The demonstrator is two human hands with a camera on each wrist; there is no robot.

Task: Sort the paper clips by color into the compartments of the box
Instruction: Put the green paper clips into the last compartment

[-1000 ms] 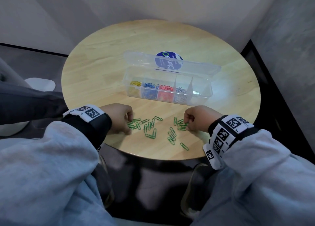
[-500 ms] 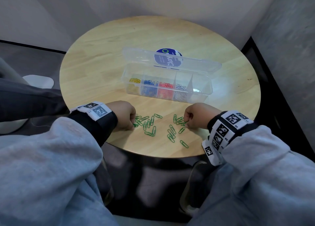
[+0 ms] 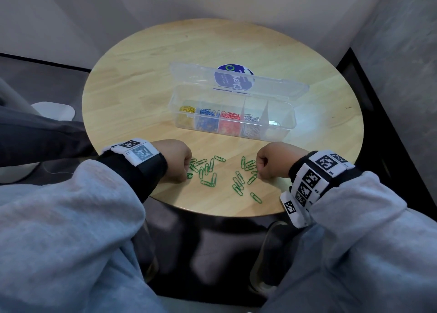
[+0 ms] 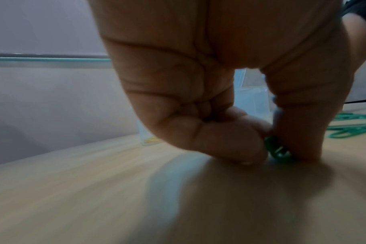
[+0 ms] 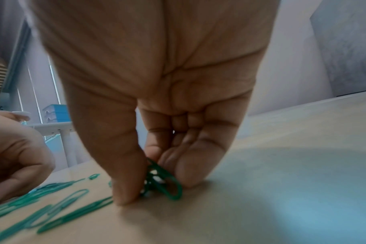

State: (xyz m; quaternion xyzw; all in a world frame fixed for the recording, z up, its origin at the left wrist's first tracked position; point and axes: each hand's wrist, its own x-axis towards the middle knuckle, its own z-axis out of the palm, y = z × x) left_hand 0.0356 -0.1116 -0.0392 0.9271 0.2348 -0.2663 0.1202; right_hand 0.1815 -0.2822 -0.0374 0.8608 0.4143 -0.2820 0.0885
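Several green paper clips (image 3: 208, 171) lie scattered on the round wooden table (image 3: 146, 95) near its front edge. Behind them stands the clear compartment box (image 3: 287, 133) with its lid open; yellow, blue, red and silver clips fill four compartments, and the rightmost looks empty. My left hand (image 3: 186, 171) rests at the left of the scatter, thumb and fingers pinching green clips (image 4: 277, 151) against the table. My right hand (image 3: 259, 171) sits at the right of the scatter and pinches a bunch of green clips (image 5: 163, 180) between thumb and curled fingers.
A round blue-labelled lid (image 3: 233, 76) lies behind the box. The table edge (image 3: 212, 212) runs just below the clips, with my knees and grey sleeves beneath. A wall corner stands close behind the table and a dark panel (image 3: 390, 123) to the right.
Both hands stayed at the scatter, drawing green clips in under their fingers. The left hand slid slightly right into the pile; a few clips shifted.
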